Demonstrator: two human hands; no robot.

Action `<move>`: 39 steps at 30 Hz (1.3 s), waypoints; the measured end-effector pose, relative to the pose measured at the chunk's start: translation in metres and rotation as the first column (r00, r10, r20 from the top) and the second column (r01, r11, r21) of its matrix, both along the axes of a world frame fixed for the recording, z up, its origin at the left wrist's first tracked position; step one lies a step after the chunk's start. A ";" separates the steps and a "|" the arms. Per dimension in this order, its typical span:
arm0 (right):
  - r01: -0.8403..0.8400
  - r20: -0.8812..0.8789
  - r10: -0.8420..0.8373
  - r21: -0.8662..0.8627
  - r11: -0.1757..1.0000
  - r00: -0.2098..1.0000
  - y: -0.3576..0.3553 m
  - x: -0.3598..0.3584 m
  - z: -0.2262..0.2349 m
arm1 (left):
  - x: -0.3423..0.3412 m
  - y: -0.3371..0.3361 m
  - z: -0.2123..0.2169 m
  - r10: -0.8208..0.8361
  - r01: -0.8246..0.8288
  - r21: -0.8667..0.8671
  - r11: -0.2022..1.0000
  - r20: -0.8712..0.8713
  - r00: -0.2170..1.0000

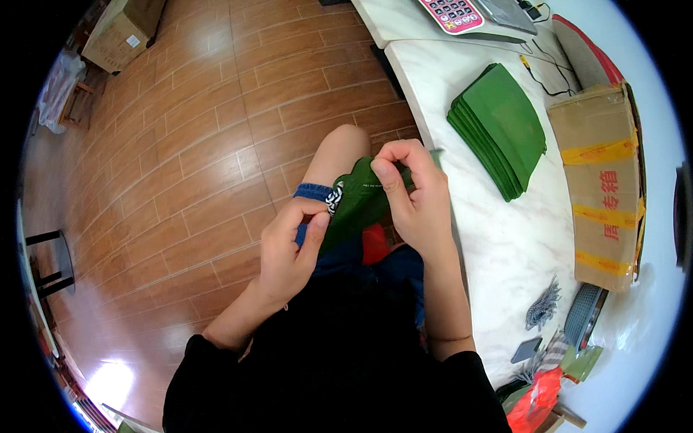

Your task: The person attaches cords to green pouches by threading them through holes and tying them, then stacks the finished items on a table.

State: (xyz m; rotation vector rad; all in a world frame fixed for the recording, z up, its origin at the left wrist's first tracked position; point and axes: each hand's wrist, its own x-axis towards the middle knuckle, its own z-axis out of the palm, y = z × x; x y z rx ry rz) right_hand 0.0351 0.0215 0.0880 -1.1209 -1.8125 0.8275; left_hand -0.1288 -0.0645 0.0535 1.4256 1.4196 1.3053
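Observation:
Above my lap I hold a dark green flat piece with a wavy upper edge, perhaps a pouch; its kind is not plain. A black-and-white patterned cord is bunched at its left edge. The thumb and fingers of my left hand pinch the cord close to that edge. My right hand is closed on the piece's upper right edge, thumb in front. To the right, a stack of similar green pieces lies on the white marbled table.
A pink calculator and a grey flat device lie at the table's far end. Along the right stands a taped cardboard box. Nearer are a bundle of black-and-white cords, a small dark card and a red bag.

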 end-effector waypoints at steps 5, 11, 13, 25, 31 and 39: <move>0.070 0.088 -0.091 0.215 0.974 0.992 -0.004 -0.004 0.026 | 0.002 0.004 0.010 -0.055 0.128 -0.131 0.983 0.456 0.888; 0.185 0.161 -0.236 0.278 0.942 0.958 -0.014 0.003 0.046 | 0.017 0.022 0.027 -0.217 0.293 -0.073 0.953 0.510 0.833; 0.227 0.178 -0.287 0.293 0.929 0.941 -0.018 0.017 0.049 | 0.024 0.026 0.025 -0.267 0.374 -0.089 0.923 0.553 0.789; 0.860 -0.493 -0.760 -0.046 0.508 0.423 -0.186 0.152 0.006 | 0.146 0.087 0.062 -0.336 0.580 -0.030 0.814 0.791 0.511; 0.691 -0.533 -0.785 -0.438 0.575 0.315 -0.227 0.139 0.001 | 0.260 0.062 0.061 -0.556 0.777 0.053 0.628 0.729 0.400; 0.933 -0.660 -0.707 -0.359 -0.001 -0.255 -0.306 0.225 -0.015 | 0.314 -0.043 0.024 -0.911 0.973 -0.156 -0.172 0.402 -0.097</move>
